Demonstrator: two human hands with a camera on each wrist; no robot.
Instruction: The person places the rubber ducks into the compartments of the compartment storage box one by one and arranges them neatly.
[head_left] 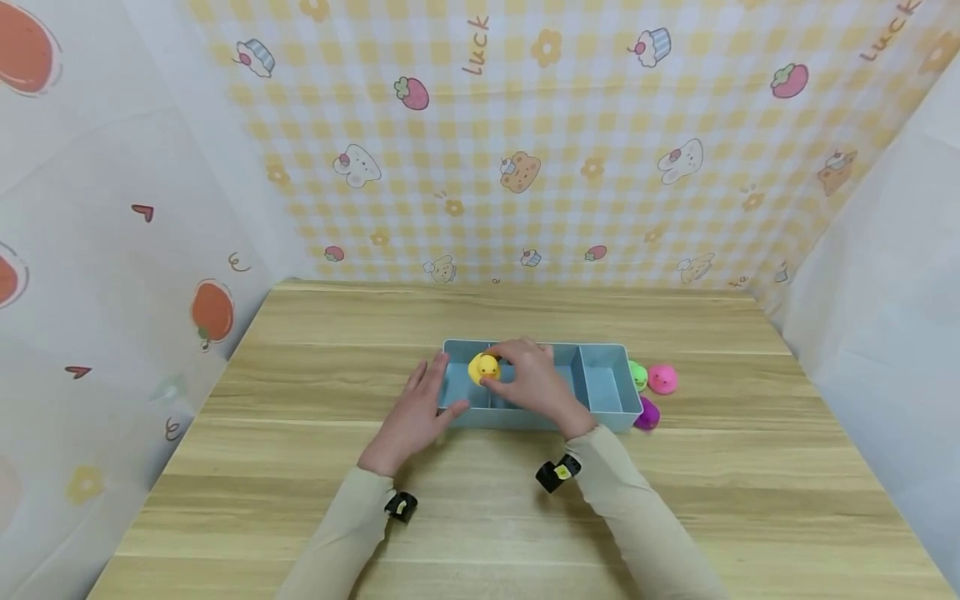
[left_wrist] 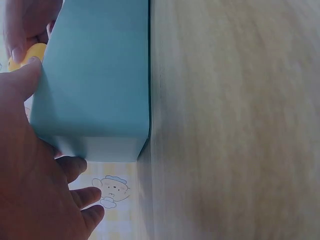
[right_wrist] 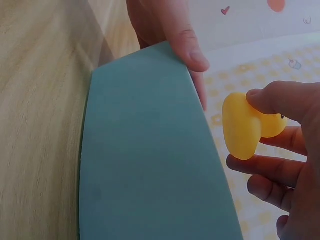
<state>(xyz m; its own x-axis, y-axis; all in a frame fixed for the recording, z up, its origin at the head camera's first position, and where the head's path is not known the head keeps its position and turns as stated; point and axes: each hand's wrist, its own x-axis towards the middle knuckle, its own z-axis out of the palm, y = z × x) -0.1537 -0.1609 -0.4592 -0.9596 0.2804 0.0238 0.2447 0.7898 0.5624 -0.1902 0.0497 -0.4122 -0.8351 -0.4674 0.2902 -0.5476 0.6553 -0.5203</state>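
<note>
A yellow toy duck (head_left: pixel 483 368) hangs over the left part of a divided blue tray (head_left: pixel 480 420) near the center of the head view, pinched between the thumb and fingers of a person's right hand (head_left: pixel 534 379). We see its face turned toward the head camera. In the right wrist view, the duck is at right of frame, above the tray's rim and clear of it.

The left hand (head_left: pixel 416 412) lies at the tray's left end, its fingers spread and extended, its thumb touching the near rim; in the left wrist view we find that thumb at the tray's edge.

Just beyond the tray's right end, we count three more toys: a green duck (head_left: pixel 638 376), a pink duck (head_left: pixel 663 379) and a purple toy (head_left: pixel 648 414). We cannot tell whether the green one touches the wall. All sit on a wood-grain table (head_left: pixel 480 533) before a yellow-checked backdrop (head_left: pixel 570 108) printed with "luck."
</note>
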